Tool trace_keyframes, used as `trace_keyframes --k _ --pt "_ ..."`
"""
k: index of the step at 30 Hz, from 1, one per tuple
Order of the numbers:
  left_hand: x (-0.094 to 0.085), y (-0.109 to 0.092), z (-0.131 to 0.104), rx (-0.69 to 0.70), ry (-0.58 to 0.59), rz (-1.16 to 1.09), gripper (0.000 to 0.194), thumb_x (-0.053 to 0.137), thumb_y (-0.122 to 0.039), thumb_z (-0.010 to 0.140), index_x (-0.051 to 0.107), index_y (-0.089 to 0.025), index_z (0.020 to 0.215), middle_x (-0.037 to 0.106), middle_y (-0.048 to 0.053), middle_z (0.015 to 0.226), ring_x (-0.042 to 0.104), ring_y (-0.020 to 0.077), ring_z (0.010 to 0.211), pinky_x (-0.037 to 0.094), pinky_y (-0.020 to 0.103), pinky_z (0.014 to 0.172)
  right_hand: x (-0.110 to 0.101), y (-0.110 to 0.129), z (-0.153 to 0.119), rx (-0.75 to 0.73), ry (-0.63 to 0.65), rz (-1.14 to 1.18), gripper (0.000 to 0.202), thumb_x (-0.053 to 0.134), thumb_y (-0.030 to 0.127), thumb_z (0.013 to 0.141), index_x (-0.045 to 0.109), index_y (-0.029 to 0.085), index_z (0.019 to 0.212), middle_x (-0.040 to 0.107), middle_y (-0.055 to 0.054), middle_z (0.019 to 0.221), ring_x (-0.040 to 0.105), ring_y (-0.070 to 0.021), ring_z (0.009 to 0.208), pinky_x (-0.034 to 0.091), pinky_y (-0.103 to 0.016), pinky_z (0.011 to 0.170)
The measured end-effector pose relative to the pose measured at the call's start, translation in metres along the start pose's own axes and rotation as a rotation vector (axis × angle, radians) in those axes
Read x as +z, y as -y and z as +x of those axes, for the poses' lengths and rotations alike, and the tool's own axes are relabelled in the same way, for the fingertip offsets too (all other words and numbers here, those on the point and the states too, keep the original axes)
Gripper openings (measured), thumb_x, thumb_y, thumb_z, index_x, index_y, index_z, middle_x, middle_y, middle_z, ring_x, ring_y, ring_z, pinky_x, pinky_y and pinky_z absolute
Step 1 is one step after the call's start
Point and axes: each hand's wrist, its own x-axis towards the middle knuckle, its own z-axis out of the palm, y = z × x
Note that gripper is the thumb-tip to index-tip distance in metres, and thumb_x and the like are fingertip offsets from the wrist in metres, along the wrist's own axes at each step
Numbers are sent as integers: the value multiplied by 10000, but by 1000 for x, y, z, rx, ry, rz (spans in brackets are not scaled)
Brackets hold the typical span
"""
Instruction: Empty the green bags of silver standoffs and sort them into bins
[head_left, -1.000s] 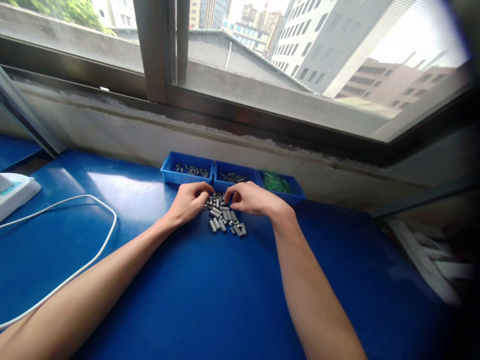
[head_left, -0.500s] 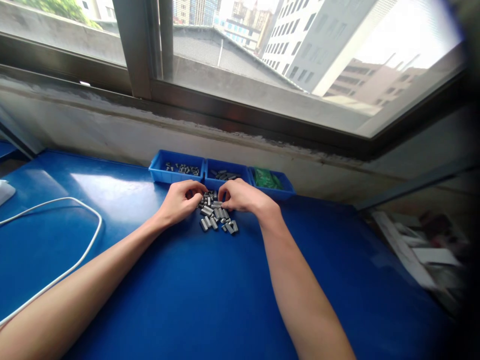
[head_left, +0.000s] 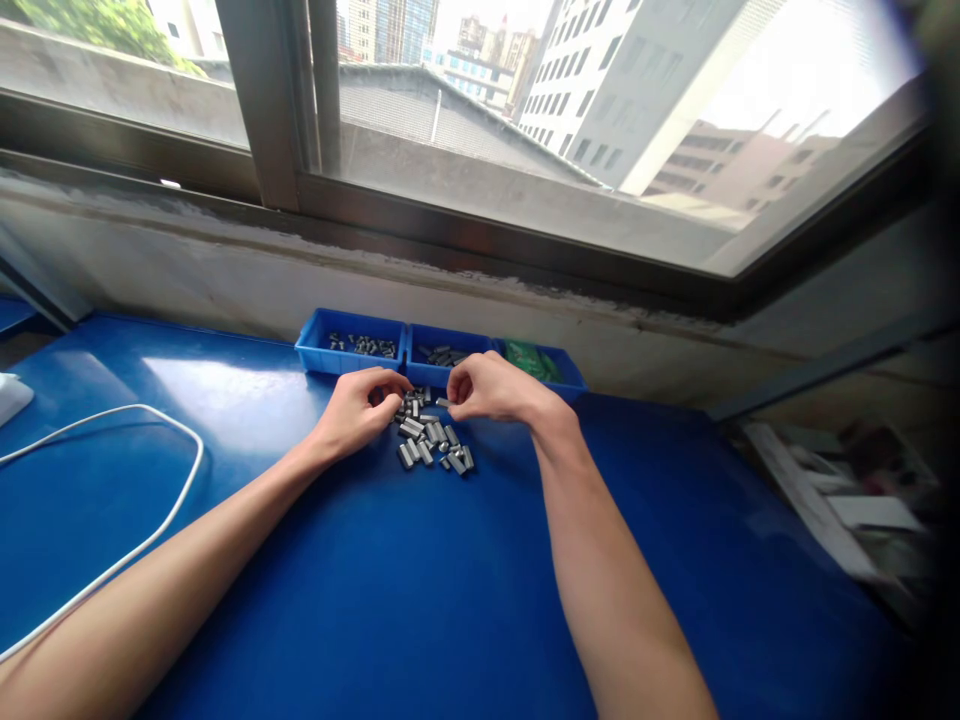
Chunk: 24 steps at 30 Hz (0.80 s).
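The right grip (head_left: 489, 390) pinches a short grey metal bar (head_left: 442, 402) beside the loose grey metal pieces (head_left: 435, 434). The left grip (head_left: 357, 408) curls at their opposite side, contents indiscernible; blue plastic bins (head_left: 352, 360) stand beyond.
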Motion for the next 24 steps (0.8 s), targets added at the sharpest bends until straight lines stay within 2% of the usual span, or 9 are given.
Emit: trace_keyframes --k 5,10,13,16,19,24 --pt "0 0 0 1 1 0 279 517 -139 772 759 -157 909 744 27 824 654 161 752 474 259 679 -8 -6 -6 -71 -98 190 73 739 230 713 749 188 771 758 -23 751 702 -173 723 516 -227 650" --pt "0 2 0 12 1 13 281 515 -145 772 758 -164 913 749 28 840 662 163 772 477 257 680 -4 -13 1 20 -416 179 109 738 265 749 744 167 795 760 -52 756 721 -193 731 529 -243 666" --pt "0 3 0 17 -1 13 276 517 -146 771 756 -166 908 749 27 840 665 164 772 482 259 686 -2 -13 4 84 -502 113 153 706 316 812 752 174 847 767 -71 803 725 -205 758 526 -257 676" --pt "0 3 0 13 0 14 273 516 -138 771 756 -166 899 752 29 846 667 166 779 485 260 691 -1 -7 4 55 -418 103 156 699 319 831 751 184 889 751 -51 754 706 -188 693 502 -252 643" --pt "0 4 0 14 7 21 275 520 -133 774 758 -162 908 754 32 860 667 168 787 486 260 696 0 0 3 -27 -294 122 107 669 235 835 743 175 882 717 -19 676 669 -151 607 473 -233 607" --pt "1 5 1 18 12 36 275 526 -129 776 762 -158 916 752 38 860 664 170 786 485 261 696 7 3 6 -68 -121 73 202 629 141 811 764 191 953 719 -1 690 659 -138 628 465 -216 623"
